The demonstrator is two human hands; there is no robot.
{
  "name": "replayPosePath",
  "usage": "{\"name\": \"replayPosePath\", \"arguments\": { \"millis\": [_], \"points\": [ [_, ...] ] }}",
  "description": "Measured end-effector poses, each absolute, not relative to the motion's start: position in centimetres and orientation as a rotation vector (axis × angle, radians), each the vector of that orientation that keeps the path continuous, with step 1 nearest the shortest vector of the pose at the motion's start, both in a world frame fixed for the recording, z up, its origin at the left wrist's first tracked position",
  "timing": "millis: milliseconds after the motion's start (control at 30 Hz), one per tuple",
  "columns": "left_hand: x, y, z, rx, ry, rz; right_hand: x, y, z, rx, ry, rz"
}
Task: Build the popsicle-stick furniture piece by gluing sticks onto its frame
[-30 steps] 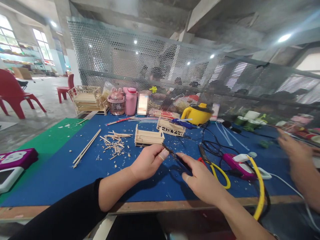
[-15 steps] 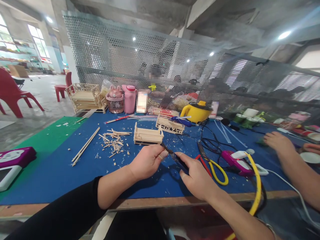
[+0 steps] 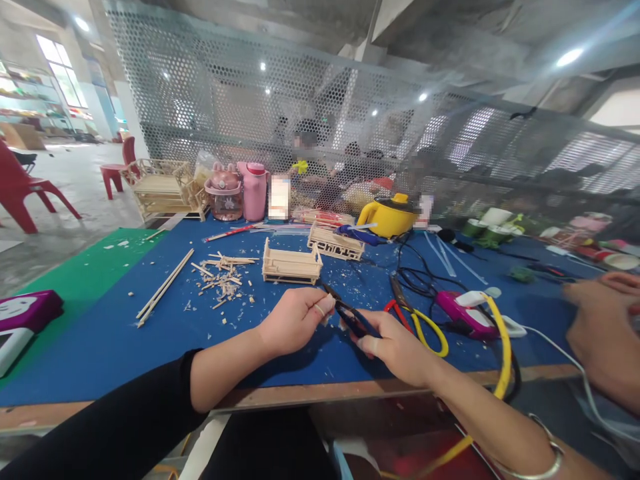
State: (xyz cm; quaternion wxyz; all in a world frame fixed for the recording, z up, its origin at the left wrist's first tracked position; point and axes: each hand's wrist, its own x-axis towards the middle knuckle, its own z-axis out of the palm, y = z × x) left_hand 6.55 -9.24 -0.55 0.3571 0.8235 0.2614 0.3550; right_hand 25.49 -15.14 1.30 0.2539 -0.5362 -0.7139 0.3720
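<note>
Boxy pale-wood stick frame (image 3: 292, 268) on matte blue counter (image 3: 125, 360), rough splinter heap (image 3: 225, 283) left of it. Dark pliers (image 3: 356, 320) just in front of frame. Co-worker's hand (image 3: 596, 303) pulled back toward right edge since half-second ago. Right hand (image 3: 400, 345) clamped on pliers; left hand (image 3: 290, 321) closed in pinch at their tip, contents unclear. Forearms (image 3: 227, 370) angle inward.

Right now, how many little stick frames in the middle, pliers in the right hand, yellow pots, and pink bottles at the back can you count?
Little stick frames: 2
Pliers in the right hand: 1
Yellow pot: 1
Pink bottles: 2
Total: 6
</note>
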Motion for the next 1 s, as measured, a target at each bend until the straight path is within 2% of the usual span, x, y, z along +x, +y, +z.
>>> {"name": "replayPosePath", "arguments": {
  "millis": [100,400,667,767,1000],
  "points": [
    [6.7,-9.1,-0.6,2.070,0.705,0.921,25.8,-14.6,1.2,-1.446,-1.983,0.971],
    [7.1,-8.3,-2.0,1.943,0.978,0.800,25.4,-13.4,-0.2,-1.542,-2.191,0.426],
    [7.3,-7.8,-2.3,2.022,1.016,0.732,25.5,-13.0,-3.1,-1.747,-2.106,-0.084],
    [7.1,-7.6,-2.3,2.000,0.998,0.756,25.0,-13.3,-2.5,-1.728,-2.042,0.013],
    [6.3,-7.7,-1.7,2.057,0.623,0.829,24.5,-14.0,-0.1,-1.395,-1.964,0.754]
  ]
}}
